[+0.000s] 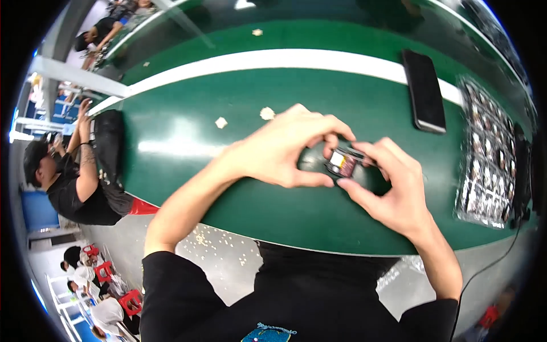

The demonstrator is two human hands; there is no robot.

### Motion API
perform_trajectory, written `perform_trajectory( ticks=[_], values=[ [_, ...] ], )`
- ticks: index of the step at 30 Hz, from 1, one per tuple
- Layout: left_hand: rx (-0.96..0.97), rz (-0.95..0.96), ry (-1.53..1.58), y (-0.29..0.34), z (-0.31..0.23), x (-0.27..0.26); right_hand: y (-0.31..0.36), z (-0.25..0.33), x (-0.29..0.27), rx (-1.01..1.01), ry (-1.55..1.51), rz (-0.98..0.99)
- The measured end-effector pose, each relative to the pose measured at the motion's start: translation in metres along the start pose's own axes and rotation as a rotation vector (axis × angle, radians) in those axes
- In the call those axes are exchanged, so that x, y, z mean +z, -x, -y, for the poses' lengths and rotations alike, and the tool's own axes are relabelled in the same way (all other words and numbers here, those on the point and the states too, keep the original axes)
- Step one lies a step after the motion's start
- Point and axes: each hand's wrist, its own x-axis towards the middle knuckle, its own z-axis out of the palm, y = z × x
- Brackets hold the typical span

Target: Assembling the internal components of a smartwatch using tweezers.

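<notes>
Between my two hands, just above the green table, is a small dark electronic device (343, 163) with a white and yellow patch and a reddish-brown part on its face. My left hand (293, 145) grips its left side, thumb at the lower edge and curled fingers at the upper one. On the other side, my right hand (393, 179) pinches it between the thumb below and the fingers above. The fingertips of both hands nearly meet around it. Its underside is hidden, and its finer parts are blurred.
At the right lies a clear plastic tray (484, 165) with rows of small parts. A black phone-like slab (424, 91) rests across the white strip (273, 58). Small pale scraps (221, 122) dot the green table (239, 216). A co-worker (74, 182) sits at the left end.
</notes>
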Motion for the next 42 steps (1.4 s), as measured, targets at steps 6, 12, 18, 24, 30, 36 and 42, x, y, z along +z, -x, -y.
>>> perform_trajectory(
  ticks=[6,12,18,24,30,36,42],
  values=[
    [0.001,0.045,0.058,0.002,-0.002,0.007,0.006,0.007,-0.001,0.059,0.100,0.045],
    [-0.060,0.053,0.043,-0.002,-0.004,0.004,0.014,0.001,-0.016,-0.019,0.122,-0.037],
    [-0.077,0.023,0.003,-0.001,-0.013,-0.006,0.006,0.015,-0.074,-0.045,0.183,-0.219],
    [-0.079,0.006,0.006,-0.004,-0.013,-0.002,0.004,-0.061,-0.189,0.187,0.262,-0.578],
    [-0.087,0.009,0.004,-0.007,-0.016,0.003,0.013,-0.123,-0.297,0.771,0.678,-0.562],
    [-0.084,-0.002,-0.001,-0.003,-0.016,0.005,0.026,-0.153,-0.303,0.770,0.792,-0.524],
    [-0.059,0.002,-0.013,-0.004,-0.014,0.002,0.040,-0.093,-0.272,0.526,0.518,-0.525]
  ],
)
